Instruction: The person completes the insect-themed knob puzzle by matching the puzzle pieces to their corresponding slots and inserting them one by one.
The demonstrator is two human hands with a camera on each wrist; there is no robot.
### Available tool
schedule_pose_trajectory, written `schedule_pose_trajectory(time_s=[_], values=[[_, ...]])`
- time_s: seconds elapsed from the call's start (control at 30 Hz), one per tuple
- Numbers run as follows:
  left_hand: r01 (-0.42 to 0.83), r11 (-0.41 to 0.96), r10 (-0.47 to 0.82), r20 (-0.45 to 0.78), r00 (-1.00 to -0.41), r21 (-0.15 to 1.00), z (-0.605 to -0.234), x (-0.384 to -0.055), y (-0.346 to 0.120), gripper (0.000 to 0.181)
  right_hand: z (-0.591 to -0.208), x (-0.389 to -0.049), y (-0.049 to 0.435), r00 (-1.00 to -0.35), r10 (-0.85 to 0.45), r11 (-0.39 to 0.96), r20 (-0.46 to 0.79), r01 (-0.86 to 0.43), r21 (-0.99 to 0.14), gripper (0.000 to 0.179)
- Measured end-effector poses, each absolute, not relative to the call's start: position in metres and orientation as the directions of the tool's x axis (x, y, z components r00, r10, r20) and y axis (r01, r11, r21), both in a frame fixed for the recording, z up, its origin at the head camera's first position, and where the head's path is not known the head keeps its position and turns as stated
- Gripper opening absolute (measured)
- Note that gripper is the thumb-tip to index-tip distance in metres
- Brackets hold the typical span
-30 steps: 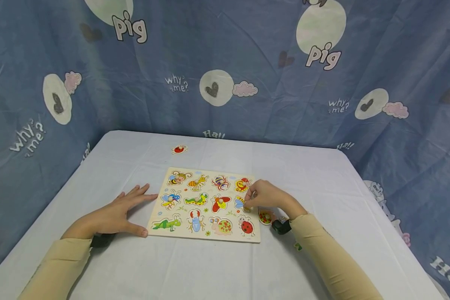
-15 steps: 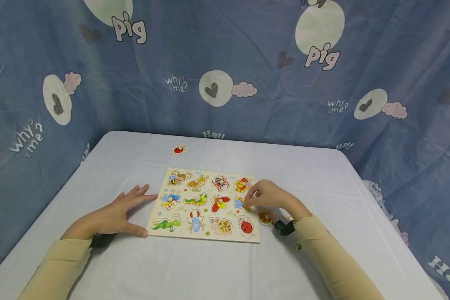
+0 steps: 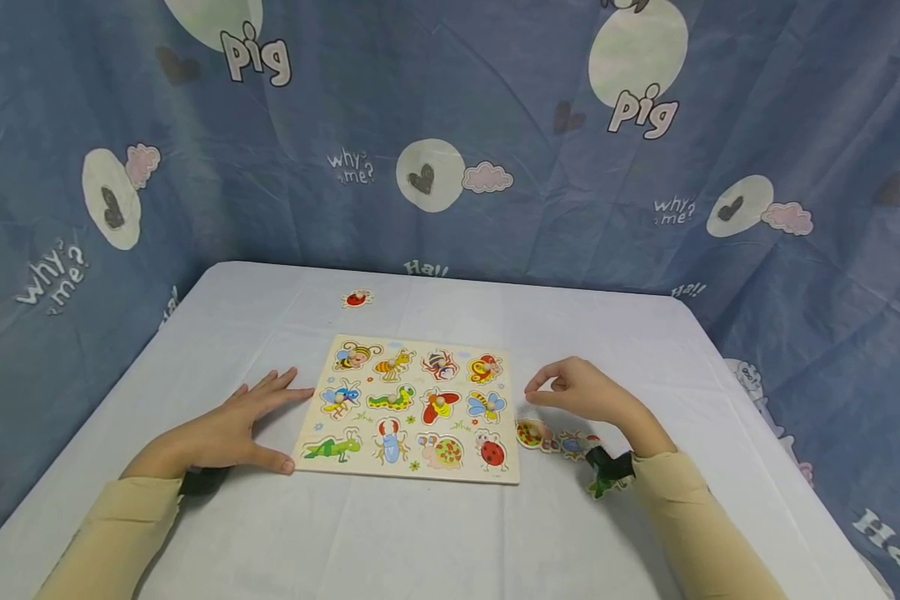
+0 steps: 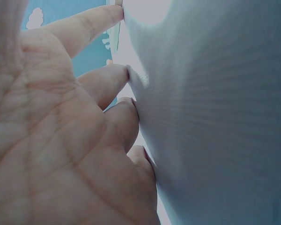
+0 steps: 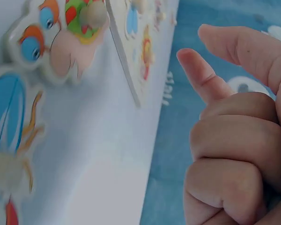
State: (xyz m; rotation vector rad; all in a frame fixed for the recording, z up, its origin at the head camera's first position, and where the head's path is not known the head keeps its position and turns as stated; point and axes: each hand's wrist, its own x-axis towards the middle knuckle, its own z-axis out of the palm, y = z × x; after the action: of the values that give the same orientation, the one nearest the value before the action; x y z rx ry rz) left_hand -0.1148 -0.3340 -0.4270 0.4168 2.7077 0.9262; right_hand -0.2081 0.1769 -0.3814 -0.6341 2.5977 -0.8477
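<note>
A wooden knob puzzle board (image 3: 375,423) with colourful insects lies on the white table. My left hand (image 3: 243,425) rests at its left side, fingers spread, index fingertip and thumb at the edge. In the left wrist view its fingertips (image 4: 119,77) meet the white cloth. My right hand (image 3: 588,392) is just off the board's right edge, holding nothing. Its thumb and index fingertips are apart in the right wrist view, the other fingers (image 5: 234,140) curled. The blue-winged dragonfly piece (image 3: 487,406) sits in the right column of the middle row.
Right of the board lie a snail piece (image 3: 531,433), a blue beetle piece (image 3: 572,445) and a green piece (image 3: 600,487), partly behind the black wrist strap (image 3: 610,463). A ladybug piece (image 3: 357,298) lies behind the board. A blue patterned curtain (image 3: 307,225) hangs beyond the table.
My right hand has let go of the dragonfly piece and moved right, off the board, uncovering that piece and more of the loose ones. The left hand stays put.
</note>
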Motion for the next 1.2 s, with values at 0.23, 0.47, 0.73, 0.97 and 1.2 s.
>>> schedule_pose_trajectory(time_s=[0.23, 0.47, 0.73, 0.97, 1.2], values=[[0.187, 0.758, 0.346, -0.143, -0.927, 0.625, -0.428, -0.115, -0.335, 0.111, -0.377, -0.189, 0.211, -0.873, -0.460, 0.734, -0.164, -0.269, -0.624, 0.023], [0.184, 0.759, 0.343, -0.144, -0.928, 0.624, -0.427, -0.116, -0.336, 0.111, -0.373, -0.164, 0.242, -0.889, -0.426, 0.725, -0.167, -0.225, -0.651, 0.023], [0.186, 0.761, 0.343, -0.142, -0.928, 0.621, -0.428, -0.117, -0.337, 0.111, -0.381, -0.138, 0.268, -0.890, -0.402, 0.712, -0.214, -0.156, -0.684, 0.022], [0.188, 0.752, 0.349, -0.140, -0.927, 0.631, -0.428, -0.117, -0.336, 0.110, -0.395, -0.127, 0.279, -0.883, -0.390, 0.711, -0.260, -0.110, -0.694, 0.020], [0.185, 0.752, 0.344, -0.137, -0.929, 0.633, -0.430, -0.116, -0.335, 0.110, -0.403, -0.122, 0.284, -0.862, -0.437, 0.665, -0.256, -0.118, -0.737, 0.021]])
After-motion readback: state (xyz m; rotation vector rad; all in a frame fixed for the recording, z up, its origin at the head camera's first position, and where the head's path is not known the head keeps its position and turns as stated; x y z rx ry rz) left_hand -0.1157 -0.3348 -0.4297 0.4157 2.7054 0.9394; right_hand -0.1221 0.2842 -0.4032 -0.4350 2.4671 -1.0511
